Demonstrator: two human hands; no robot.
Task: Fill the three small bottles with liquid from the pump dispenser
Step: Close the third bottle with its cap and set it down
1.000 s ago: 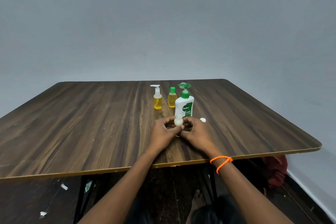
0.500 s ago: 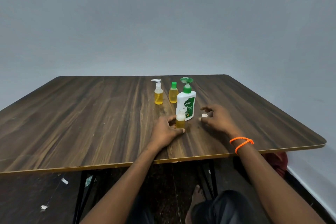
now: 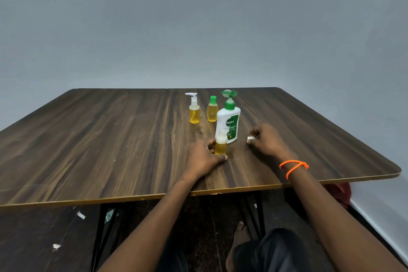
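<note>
Moved: right hand has left the uncapped bottle and gone out to 3 o'clock; it was at the bottle neck a second ago.
Right hand: fingers curled, pinching a small white plastic cap on the tabletop.
Left hand: fingers and thumb wrapped round the base of a small clear plastic bottle, neck open, yellow liquid nearly to the shoulder, upright.
Dispenser: white plastic pump bottle with green pump head and green label, just behind the held bottle at 12 o'clock, upright.
Others: small clear bottle with white pump top and small clear bottle with green screw cap, both yellow-filled, at 11 o'clock, side by side.
Table: dark wood-grain laminate top, rounded corners, black metal legs.
Wrist: orange beaded band on right.
</note>
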